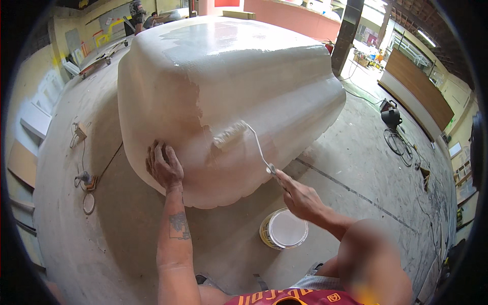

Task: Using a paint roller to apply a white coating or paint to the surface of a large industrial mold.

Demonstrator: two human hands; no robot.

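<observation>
A large pale, rounded hull-like shell (274, 84) fills the middle of the view. Its upper part carries a wet-looking whitish coat that ends in a ragged edge, with duller pinkish-beige surface below. My right hand (301, 195) is closed around the handle of a paint roller, and the roller's white sleeve (230, 134) rests on the shell along that ragged edge. My left hand (165, 162) lies against the shell's near left side, fingers spread, holding nothing. Below the shell, on the floor, stands a bucket (288, 229) of pale paint.
A black machine (390, 115) with coiled hose stands on the concrete floor at right, near a dark post (347, 38). Cabled tools, one a sander-like piece (85, 179), lie at left. A brown panel (418, 89) leans far right. Two people (137, 14) are at the far left.
</observation>
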